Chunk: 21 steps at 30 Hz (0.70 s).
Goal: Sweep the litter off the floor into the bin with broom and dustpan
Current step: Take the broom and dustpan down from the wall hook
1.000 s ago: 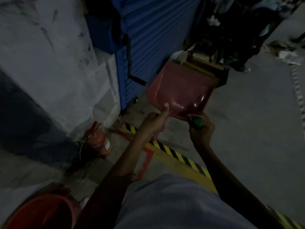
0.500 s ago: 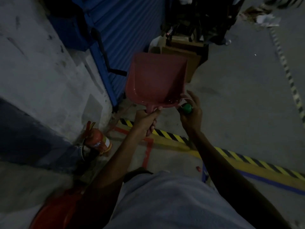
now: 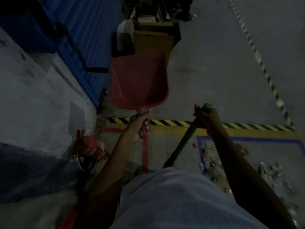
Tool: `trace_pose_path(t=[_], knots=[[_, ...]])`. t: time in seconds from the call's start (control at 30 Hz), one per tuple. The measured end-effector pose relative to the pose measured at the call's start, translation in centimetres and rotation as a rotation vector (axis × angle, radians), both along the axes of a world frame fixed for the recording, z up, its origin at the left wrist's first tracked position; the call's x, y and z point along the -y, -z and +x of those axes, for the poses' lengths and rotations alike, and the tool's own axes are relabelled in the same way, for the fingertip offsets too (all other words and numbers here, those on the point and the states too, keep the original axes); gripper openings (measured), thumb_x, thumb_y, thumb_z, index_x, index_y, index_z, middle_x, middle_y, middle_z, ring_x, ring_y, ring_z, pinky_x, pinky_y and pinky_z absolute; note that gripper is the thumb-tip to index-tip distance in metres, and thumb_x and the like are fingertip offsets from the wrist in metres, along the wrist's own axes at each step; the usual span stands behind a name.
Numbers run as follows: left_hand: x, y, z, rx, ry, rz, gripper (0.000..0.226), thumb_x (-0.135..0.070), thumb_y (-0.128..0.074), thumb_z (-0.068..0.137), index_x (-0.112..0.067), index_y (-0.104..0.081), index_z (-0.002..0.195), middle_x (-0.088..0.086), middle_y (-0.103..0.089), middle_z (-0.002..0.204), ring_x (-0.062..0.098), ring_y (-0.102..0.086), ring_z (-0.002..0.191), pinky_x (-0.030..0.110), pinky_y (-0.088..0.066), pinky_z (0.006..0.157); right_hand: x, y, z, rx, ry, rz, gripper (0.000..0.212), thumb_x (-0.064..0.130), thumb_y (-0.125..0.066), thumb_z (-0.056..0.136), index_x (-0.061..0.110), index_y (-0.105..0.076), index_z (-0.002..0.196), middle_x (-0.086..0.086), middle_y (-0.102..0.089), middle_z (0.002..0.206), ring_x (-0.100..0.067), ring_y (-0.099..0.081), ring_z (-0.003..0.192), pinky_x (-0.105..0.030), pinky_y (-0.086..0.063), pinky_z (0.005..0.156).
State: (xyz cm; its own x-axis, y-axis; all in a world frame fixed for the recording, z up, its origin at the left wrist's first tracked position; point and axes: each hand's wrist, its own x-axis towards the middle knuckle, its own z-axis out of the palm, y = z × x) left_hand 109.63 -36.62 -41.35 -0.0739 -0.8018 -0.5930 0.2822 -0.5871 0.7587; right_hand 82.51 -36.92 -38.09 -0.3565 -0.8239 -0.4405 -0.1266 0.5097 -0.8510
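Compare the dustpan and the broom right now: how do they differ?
The dustpan is red, gripped by the left hand, raised off the floor; it looks empty. The broom has a green handle, gripped at its top by the right hand, slanting down toward the floor. Each is held by its handle.

Dim grey floor, blue shutter, hazard tape.
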Motion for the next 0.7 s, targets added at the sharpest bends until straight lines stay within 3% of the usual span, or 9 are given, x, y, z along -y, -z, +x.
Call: trace_pose_path(t=[0.1,0.2,0.33,0.4,0.47,0.5,0.6,0.67,0.7], knots=[[0.0,1.3,0.7,0.028,0.010,0.019,0.029,-0.030,-0.073,0.092,-0.019,-0.056,0.071,-0.004,-0.044,0.050,0.009,-0.043,0.042,0.024,-0.027,0.049,-1.8,-3.4,0.0,0.336,0.097,-0.116,0.019,0.023,-0.063,0.096,0.006,-0.054,0.094,-0.015,-0.053,0.106,-0.033,-0.069,0.083,-0.036,-0.062,0.067],[0.0,2.3,0.9,0.056,0.031,0.083,0.040,-0.039,-0.076,0.088,-0.021,-0.051,0.062,-0.005,-0.044,0.048,0.009,-0.042,0.039,0.018,-0.020,0.048,-4.4,-5.3,-0.9,0.707,0.118,-0.332,0.020,0.005,-0.040,0.100,0.007,-0.056,0.088,-0.011,-0.056,0.098,-0.039,-0.071,0.092,-0.051,-0.057,0.085],[0.6,3.1,0.8,0.053,-0.004,0.087,0.037,-0.037,-0.077,0.088,-0.021,-0.054,0.065,-0.005,-0.044,0.046,0.009,-0.039,0.037,0.015,-0.022,0.046,-8.8,-6.0,-1.2,1.191,0.209,-0.411,0.040,0.015,-0.025,0.094,-0.002,-0.057,0.110,-0.024,-0.057,0.124,-0.063,-0.030,0.134,-0.070,-0.026,0.109],[1.1,3.4,0.9,0.049,-0.005,0.108,0.039,-0.038,-0.077,0.089,-0.022,-0.051,0.064,-0.006,-0.043,0.049,0.008,-0.040,0.038,0.013,-0.021,0.044,-10.5,-4.7,-0.1,1.185,0.210,-0.434,0.043,0.033,-0.040,0.099,-0.003,-0.064,0.098,-0.023,-0.066,0.109,-0.059,-0.051,0.120,-0.067,-0.045,0.095],[1.6,3.4,1.0,0.044,0.006,0.118,0.041,-0.037,-0.076,0.089,-0.023,-0.048,0.063,-0.007,-0.041,0.051,0.007,-0.040,0.039,0.013,-0.020,0.044,-11.8,-3.3,1.4,0.870,0.203,-0.296,0.041,0.035,-0.042,0.102,0.002,-0.066,0.111,-0.018,-0.067,0.109,-0.043,-0.067,0.092,-0.054,-0.057,0.078],[1.7,3.3,1.1,0.044,0.007,0.124,0.042,-0.037,-0.077,0.088,-0.023,-0.046,0.062,-0.007,-0.041,0.052,0.006,-0.040,0.039,0.013,-0.020,0.043,-11.6,-2.4,2.4,0.771,0.154,-0.210,0.035,0.024,-0.044,0.103,0.009,-0.056,0.131,-0.020,-0.062,0.123,-0.038,-0.066,0.085,-0.050,-0.057,0.076],[1.7,3.3,1.2,0.061,0.040,0.115,0.040,-0.037,-0.077,0.088,-0.022,-0.049,0.064,-0.006,-0.041,0.053,0.007,-0.039,0.038,0.012,-0.021,0.041,-9.9,1.3,4.9,0.637,0.260,0.069,0.079,-0.006,-0.047,0.099,0.033,-0.011,0.157,-0.038,-0.033,0.145,-0.041,-0.070,0.088,-0.049,-0.060,0.073],[1.4,3.3,1.1,0.083,0.074,0.102,0.042,-0.038,-0.077,0.088,-0.020,-0.049,0.063,-0.005,-0.042,0.049,0.009,-0.038,0.038,0.013,-0.020,0.042,-7.5,3.9,5.8,0.367,0.231,0.155,0.056,0.006,-0.052,0.101,0.012,-0.026,0.150,-0.038,-0.036,0.141,-0.043,-0.069,0.096,-0.050,-0.060,0.075],[1.4,3.3,1.1,0.097,0.081,0.083,0.042,-0.038,-0.077,0.088,-0.018,-0.050,0.063,-0.005,-0.042,0.047,0.010,-0.038,0.037,0.013,-0.020,0.043,-6.5,5.3,5.5,0.399,0.234,0.178,0.049,0.030,-0.057,0.100,0.003,-0.043,0.139,-0.032,-0.047,0.132,-0.041,-0.068,0.098,-0.049,-0.059,0.079]])
